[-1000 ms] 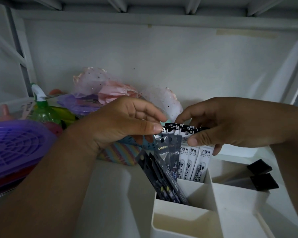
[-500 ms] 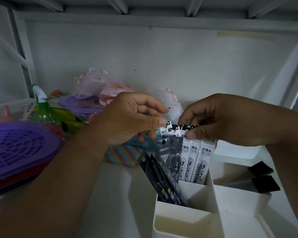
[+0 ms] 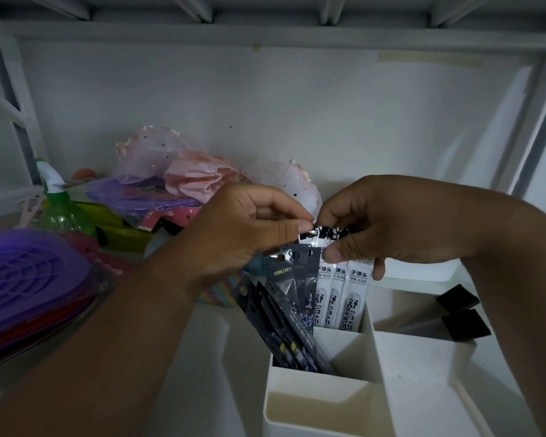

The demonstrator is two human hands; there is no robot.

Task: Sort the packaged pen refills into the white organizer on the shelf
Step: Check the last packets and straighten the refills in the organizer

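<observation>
White shelf [image 3: 202, 357] | left hand [image 3: 243, 228] pinches white refill packs [image 3: 341, 294] | right hand [image 3: 375, 222] grips them

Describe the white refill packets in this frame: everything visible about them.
The white refill packets: three show, slim glossy sleeves with black printed characters and black-and-white patterned header tabs. They stand upright, fanned side by side, lower ends in a rear compartment of the white organizer. The right hand pinches their tops; the left hand touches the headers.

The dark refill packet [image 3: 283, 272] reads "deli"; the white refill packets [image 3: 356, 298] read "子弹头" and "GPR-8269"
</observation>
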